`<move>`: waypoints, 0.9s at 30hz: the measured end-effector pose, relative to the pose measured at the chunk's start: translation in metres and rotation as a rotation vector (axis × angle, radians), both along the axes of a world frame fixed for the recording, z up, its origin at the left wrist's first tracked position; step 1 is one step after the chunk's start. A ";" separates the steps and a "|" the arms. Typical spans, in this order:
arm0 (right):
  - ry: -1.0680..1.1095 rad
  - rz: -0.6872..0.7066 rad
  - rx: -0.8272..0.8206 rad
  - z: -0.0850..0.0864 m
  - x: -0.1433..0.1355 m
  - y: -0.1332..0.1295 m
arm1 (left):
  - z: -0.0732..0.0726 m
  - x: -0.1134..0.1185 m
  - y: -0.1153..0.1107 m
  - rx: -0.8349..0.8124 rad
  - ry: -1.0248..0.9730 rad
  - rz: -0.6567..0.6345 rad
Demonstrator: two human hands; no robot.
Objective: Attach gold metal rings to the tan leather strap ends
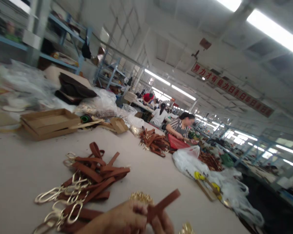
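A short brown leather strap [167, 201] sticks up between my two hands at the bottom of the view. My right hand [162, 223] pinches its lower part. The curled fingers of my left hand [125, 215] close against the same strap from the left. The strap's lower end is hidden by the fingers. Just beyond my hands lies a small heap of gold metal pieces [141, 196]; more gold pieces [186, 228] show at the bottom edge. To the left, brown straps [97, 170] with gold snap hooks [74, 211] lie in a loose pile.
A cardboard tray [48, 122] and clear plastic bags [104, 99] line the table's far left side. Further along lies another strap pile [153, 141]. A white plastic bag [190, 161] lies at the right edge. A co-worker in a striped top [178, 126] works beyond it.
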State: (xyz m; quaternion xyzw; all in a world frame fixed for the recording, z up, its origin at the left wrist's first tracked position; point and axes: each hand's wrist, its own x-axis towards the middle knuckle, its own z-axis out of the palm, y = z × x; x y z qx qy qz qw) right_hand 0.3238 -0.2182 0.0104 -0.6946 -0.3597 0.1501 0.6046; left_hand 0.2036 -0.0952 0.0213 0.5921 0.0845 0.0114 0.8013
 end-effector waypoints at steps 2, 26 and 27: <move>0.083 -0.062 -0.063 -0.012 0.008 -0.027 | 0.000 0.000 0.001 -0.007 0.013 0.046; -1.207 -0.153 -0.750 -0.042 0.024 -0.123 | -0.026 0.018 -0.007 0.188 0.033 0.263; -1.244 -0.118 -0.746 -0.041 0.024 -0.123 | -0.025 0.018 -0.008 0.179 0.032 0.253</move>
